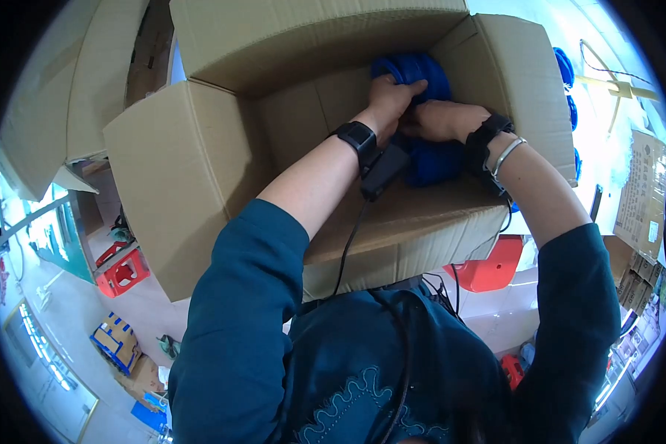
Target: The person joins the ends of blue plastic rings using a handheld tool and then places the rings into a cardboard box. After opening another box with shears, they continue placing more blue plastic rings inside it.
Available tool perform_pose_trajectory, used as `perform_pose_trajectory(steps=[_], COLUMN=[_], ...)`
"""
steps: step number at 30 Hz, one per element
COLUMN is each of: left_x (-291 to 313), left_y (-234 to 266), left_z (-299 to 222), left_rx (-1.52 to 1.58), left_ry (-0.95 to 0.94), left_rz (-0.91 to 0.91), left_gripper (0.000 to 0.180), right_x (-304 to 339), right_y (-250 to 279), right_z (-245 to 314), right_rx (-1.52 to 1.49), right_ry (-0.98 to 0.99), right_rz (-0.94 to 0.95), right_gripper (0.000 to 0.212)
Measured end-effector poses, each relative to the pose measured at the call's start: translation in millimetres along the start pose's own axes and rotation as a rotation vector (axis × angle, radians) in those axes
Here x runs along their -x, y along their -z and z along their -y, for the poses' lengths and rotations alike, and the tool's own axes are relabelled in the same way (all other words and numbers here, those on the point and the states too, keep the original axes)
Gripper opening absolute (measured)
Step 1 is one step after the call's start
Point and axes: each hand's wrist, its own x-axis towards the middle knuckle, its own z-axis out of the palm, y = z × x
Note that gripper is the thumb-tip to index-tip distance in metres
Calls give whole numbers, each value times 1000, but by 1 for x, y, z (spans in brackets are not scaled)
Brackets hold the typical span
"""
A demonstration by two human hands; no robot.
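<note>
A large open cardboard box [288,122] stands in front of me, and both my arms reach down into its right end. A glossy blue roll [436,78], rounded and ridged, lies in the far right corner. My left hand [392,98] is closed on its near left side, with the thumb over the blue surface. Close beside it, my right hand [448,120] is bent inward with curled fingers. Those fingertips are partly hidden, so what they hold does not show. Below my right hand lies another blue piece [433,164], partly covered by my wrist and a black device.
The box flaps [166,185] are folded outward. A black cable [350,248] hangs from my left wrist over the box's near edge. Red plastic stools [490,266] stand below the box. More blue rolls [564,68] and a flattened carton [644,189] are at the right.
</note>
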Motion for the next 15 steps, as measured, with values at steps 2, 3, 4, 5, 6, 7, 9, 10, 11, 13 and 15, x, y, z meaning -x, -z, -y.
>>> perform_pose_trajectory(steps=[2,3,4,5,6,7,9,10,11,13,15], left_x=[-10,-13,-13,-13,-12,-11,-18,-23,-25,-27,-25], left_y=[6,9,8,8,8,8,10,13,13,14,13], left_z=[4,4,5,5,3,3,11,18,19,22,18], left_rx=[-50,-76,-74,-83,-92,-101,-131,-163,-195,-206,-228], left_ry=[35,52,54,44,34,24,-14,-54,-92,-89,-88], left_rz=[44,66,69,88,107,125,126,124,129,128,124], left_gripper=[49,50,50,49,48,47,44,41,38,38,39], right_x=[-4,-7,-9,-10,-11,-12,-15,-18,-20,-21,-19], right_y=[0,0,-2,-4,-6,-7,-9,-8,-7,-7,-3], right_z=[1,3,0,-3,-6,-9,-12,-13,-15,-17,-15], right_rx=[7,13,17,16,32,49,67,78,85,90,64], right_ry=[-7,-15,-30,-32,-70,-107,-139,-107,-80,-53,-31], right_rz=[15,29,45,46,48,50,52,49,45,40,26], right_gripper=[45,45,45,45,44,43,42,41,40,39,41])
